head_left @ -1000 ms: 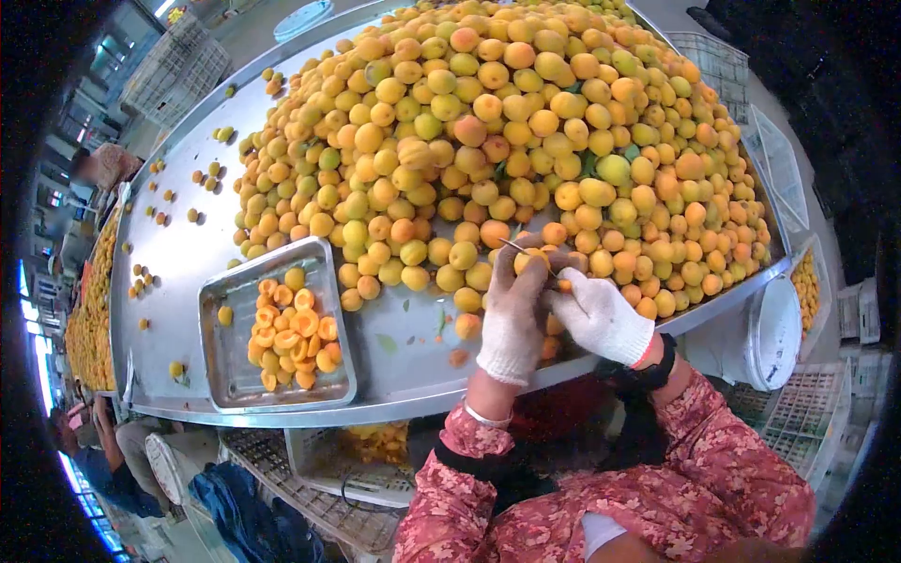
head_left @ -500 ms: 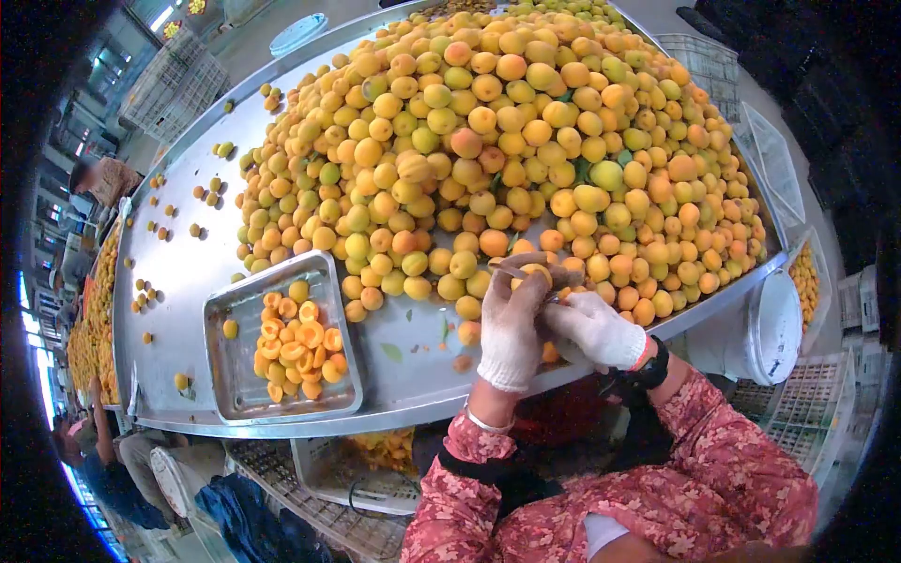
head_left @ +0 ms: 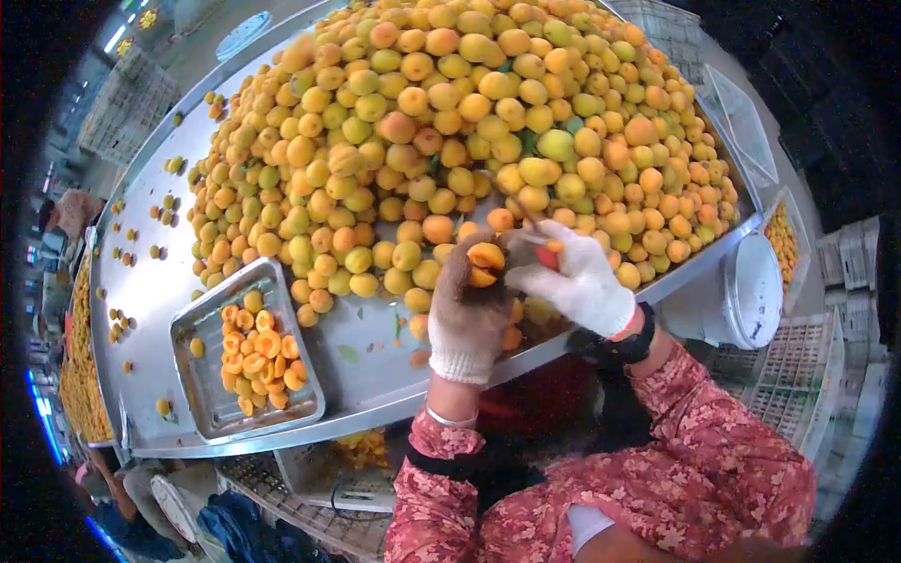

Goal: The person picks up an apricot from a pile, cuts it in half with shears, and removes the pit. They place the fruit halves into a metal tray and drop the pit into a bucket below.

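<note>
My left hand (head_left: pixel 466 305), in a white knitted glove stained brown over the fingers, is closed around an apricot (head_left: pixel 484 265) that is split into two halves, cut sides up. Just right of it, my right hand (head_left: pixel 572 281), in a cleaner white glove, grips a small knife (head_left: pixel 546 255) with a red handle; its thin blade points up and away, blurred. Beyond both hands rises a big heap of whole apricots (head_left: pixel 413 103). To the left, a metal tray (head_left: pixel 315 399) holds many pitted apricot halves (head_left: pixel 258 357) and a few whole fruits.
The heap rests on a metal table (head_left: pixel 141 310) with a raised rim; loose apricots and leaves are scattered on it. A white bucket (head_left: pixel 754 291) and plastic crates (head_left: pixel 784 375) stand to the right. Below the front edge is a crate (head_left: pixel 328 479) with orange fruit. Other people are at far left.
The apricot in my left hand now shows open in two halves. My right hand has drawn away from it, with the knife visible. The whole view has shifted slightly.
</note>
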Demonstrator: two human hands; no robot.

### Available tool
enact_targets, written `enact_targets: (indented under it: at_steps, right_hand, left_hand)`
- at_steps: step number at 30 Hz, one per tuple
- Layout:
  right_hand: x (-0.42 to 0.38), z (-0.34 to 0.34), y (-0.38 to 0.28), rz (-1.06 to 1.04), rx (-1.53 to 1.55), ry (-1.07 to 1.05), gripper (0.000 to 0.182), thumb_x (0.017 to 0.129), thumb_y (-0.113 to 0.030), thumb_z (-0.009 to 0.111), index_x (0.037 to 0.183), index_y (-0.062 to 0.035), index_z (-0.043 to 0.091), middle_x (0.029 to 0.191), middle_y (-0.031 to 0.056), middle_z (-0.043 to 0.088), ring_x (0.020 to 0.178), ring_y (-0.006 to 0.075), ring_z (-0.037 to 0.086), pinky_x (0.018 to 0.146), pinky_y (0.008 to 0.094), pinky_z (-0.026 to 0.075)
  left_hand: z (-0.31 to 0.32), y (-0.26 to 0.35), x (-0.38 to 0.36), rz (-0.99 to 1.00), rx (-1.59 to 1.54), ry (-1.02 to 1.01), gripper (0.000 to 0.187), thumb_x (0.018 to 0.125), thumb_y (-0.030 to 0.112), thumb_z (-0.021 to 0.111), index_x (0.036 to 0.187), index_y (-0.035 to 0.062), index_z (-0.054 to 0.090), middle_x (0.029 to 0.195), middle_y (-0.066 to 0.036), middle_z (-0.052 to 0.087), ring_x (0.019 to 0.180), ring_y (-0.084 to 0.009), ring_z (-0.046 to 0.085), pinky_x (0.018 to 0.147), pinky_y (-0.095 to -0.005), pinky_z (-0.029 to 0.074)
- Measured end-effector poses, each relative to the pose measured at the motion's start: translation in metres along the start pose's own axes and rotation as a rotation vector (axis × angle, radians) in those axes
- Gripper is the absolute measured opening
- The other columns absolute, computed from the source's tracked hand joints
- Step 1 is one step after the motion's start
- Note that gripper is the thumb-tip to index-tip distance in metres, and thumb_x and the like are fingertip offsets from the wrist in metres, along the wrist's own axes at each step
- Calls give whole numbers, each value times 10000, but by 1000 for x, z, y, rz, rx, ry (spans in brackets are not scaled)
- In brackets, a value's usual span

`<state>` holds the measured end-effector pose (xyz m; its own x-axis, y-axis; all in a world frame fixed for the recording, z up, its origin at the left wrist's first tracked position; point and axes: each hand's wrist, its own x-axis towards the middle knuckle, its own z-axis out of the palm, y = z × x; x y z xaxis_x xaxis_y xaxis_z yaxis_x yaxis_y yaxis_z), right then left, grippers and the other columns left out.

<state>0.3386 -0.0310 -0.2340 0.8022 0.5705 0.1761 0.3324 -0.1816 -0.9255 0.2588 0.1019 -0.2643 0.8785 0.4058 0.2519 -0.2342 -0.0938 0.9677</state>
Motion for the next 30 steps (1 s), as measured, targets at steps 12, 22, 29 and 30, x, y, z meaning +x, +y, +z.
enact_targets:
  at_steps: [12, 22, 29, 30]
  right_hand:
    - [7, -22, -23, 460, 156, -92, 360, 882, -227, 701, 1145, 10, 632, 781, -4, 623, 723, 63, 554, 638, 251, 473]
    - [2, -16, -21, 452, 258, -199, 281, 892, -171, 686, 1107, -1, 623, 807, -29, 566, 772, 63, 498, 696, 260, 458]
    - [1, -12, -19, 353, 308, -207, 281, 890, -145, 674, 1128, -6, 618, 877, -2, 599, 868, 69, 530, 774, 258, 469]
    - [1, -12, -18, 350, 307, -207, 281, 890, -145, 674, 1128, -6, 618, 877, -2, 599, 868, 69, 530, 774, 258, 469]
  left_hand:
    - [9, 9, 0, -325, -601, -48, 353, 905, 68, 579, 1245, -17, 535, 1244, -127, 554, 1070, -240, 585, 887, -318, 498]
    - [3, 11, -8, 17, 268, -47, 309, 776, 26, 631, 1067, -39, 549, 1027, -189, 577, 936, -366, 580, 817, -402, 488]
    - [-2, -3, -9, 231, 484, -121, 713, 484, 231, 818, 1074, -40, 522, 1061, -240, 563, 1003, -468, 546, 893, -473, 461]
    - [-2, 1, -8, 233, 483, -121, 713, 484, 231, 818, 1074, -40, 522, 1061, -240, 563, 1003, -468, 546, 893, -473, 461]
